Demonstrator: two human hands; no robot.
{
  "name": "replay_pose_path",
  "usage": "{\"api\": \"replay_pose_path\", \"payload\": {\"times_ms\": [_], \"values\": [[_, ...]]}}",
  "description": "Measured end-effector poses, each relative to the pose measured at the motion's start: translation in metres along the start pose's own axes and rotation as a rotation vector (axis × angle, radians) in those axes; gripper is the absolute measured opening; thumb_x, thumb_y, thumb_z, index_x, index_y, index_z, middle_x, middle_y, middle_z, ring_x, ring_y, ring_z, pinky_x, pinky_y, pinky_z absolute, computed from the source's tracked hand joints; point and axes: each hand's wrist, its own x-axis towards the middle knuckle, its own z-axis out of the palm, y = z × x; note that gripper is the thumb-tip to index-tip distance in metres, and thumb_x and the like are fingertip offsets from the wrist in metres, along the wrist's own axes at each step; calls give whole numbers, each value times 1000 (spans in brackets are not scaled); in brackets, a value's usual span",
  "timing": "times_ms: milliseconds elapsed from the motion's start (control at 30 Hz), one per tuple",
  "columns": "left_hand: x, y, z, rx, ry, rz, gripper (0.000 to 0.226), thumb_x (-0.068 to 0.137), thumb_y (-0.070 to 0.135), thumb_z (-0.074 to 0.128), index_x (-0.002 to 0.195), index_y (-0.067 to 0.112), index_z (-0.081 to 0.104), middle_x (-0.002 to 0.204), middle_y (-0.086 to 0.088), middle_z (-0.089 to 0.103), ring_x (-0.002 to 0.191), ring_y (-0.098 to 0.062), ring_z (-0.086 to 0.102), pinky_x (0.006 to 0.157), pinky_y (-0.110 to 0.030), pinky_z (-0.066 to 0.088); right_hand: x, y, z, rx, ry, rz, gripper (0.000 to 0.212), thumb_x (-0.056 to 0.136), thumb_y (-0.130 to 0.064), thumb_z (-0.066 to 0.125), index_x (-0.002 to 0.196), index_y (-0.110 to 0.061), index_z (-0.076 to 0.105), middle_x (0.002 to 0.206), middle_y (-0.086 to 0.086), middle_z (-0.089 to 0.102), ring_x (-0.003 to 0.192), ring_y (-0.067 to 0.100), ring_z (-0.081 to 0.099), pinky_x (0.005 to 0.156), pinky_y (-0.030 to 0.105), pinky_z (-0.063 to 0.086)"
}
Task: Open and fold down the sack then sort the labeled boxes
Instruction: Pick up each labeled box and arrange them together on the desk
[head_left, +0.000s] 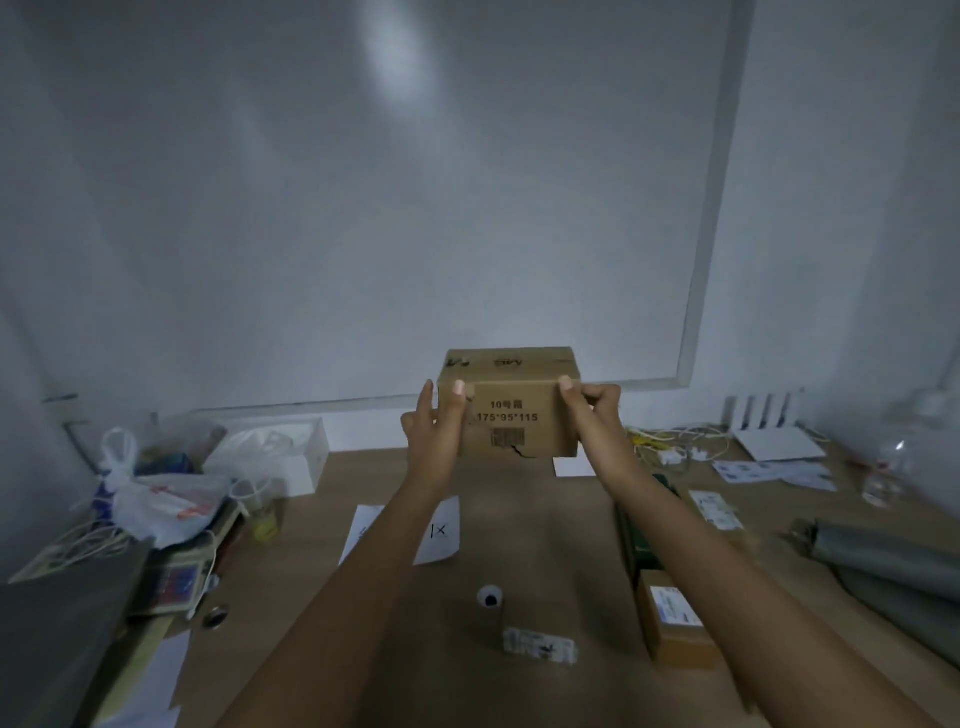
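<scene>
A brown cardboard box (511, 400) with printed numbers and a barcode is held up in the air above the wooden desk (571, 545), in front of the whiteboard. My left hand (436, 421) grips its left end and my right hand (592, 410) grips its right end, thumbs on the near face. A smaller brown box with a blue-and-white label (675, 623) lies on the desk at the right, under my right forearm's side. A white paper sheet marked with an X (439, 530) lies on the desk below my left arm. A grey rolled sack (883, 561) lies at the far right.
Plastic bags and clutter (166, 499) fill the left side, with a white box (291, 457) behind. Cables (670, 447) and papers lie at the back right. A small white roll (491, 596) and a white labelled strip (540, 644) sit mid-desk. A dark green object (639, 530) lies right of centre.
</scene>
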Motion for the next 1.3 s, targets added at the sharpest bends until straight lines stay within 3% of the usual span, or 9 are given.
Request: {"api": "replay_pose_path", "payload": {"times_ms": [133, 300, 400, 533, 667, 867, 1000, 1133, 1300], "values": [[2, -3, -1, -43, 14, 30, 58, 80, 75, 43, 112, 32, 62, 128, -11, 46, 110, -23, 57, 90, -37, 51, 6, -2, -3, 26, 50, -21, 43, 93, -55, 44, 110, -17, 36, 120, 5, 48, 108, 15, 54, 89, 36, 50], [6, -4, -2, -94, 70, 31, 42, 84, 68, 46, 90, 28, 58, 106, -10, 61, 89, -18, 62, 86, -48, 55, 9, 0, -6, -55, 71, -19, 67, 82, -71, 44, 134, -30, 45, 130, 4, 46, 112, 18, 54, 98, 48, 48], [8, -8, -3, -73, 82, 49, 40, 80, 69, 50, 86, 30, 55, 111, -13, 58, 98, -23, 61, 87, -50, 54, 5, -1, -6, -104, 96, -48, 41, 94, -47, 48, 129, -26, 52, 127, 10, 47, 106, 17, 54, 95, 48, 50], [11, -13, -6, -81, 93, 82, 26, 90, 44, 58, 90, 17, 55, 102, -2, 60, 105, -26, 58, 94, -42, 49, -1, -5, -5, -120, 68, -65, 38, 96, -36, 50, 131, -22, 52, 125, 10, 47, 105, 18, 53, 95, 45, 49], [13, -19, -9, -82, 55, 44, 20, 90, 42, 60, 89, 22, 53, 98, 1, 58, 106, -30, 59, 89, -41, 47, -1, -3, -7, -98, 45, -53, 33, 96, -27, 52, 129, -21, 52, 120, 11, 52, 101, 17, 54, 95, 45, 48], [10, -19, -16, -115, -89, 33, 41, 96, 25, 53, 136, 23, 44, 125, -6, 56, 112, -21, 57, 82, -30, 50, -1, 1, -7, 99, 34, 1, 17, 96, -31, 53, 103, -16, 54, 104, 7, 59, 95, 14, 59, 95, 39, 48], [3, -16, -18, -137, -122, -56, 33, 96, 43, 48, 116, 17, 52, 112, -1, 62, 93, -6, 59, 64, -22, 41, 3, 6, -7, 181, 89, 61, 52, 92, -50, 51, 104, 1, 48, 110, 11, 63, 102, 17, 62, 95, 41, 51], [7, -21, -17, -89, -92, -38, 53, 91, 62, 40, 104, 14, 56, 112, -3, 66, 105, -15, 60, 71, -28, 40, 4, 14, -6, 125, 156, 45, 35, 91, -47, 56, 83, -14, 46, 99, 13, 61, 103, 28, 61, 97, 47, 48], [7, -23, -15, -89, 37, -43, 42, 89, 59, 48, 77, 20, 45, 103, -7, 66, 101, -24, 61, 94, -45, 49, 4, 18, -9, 97, 123, 48, 32, 91, -31, 61, 120, -18, 55, 111, 17, 61, 104, 24, 61, 100, 45, 47]]}}
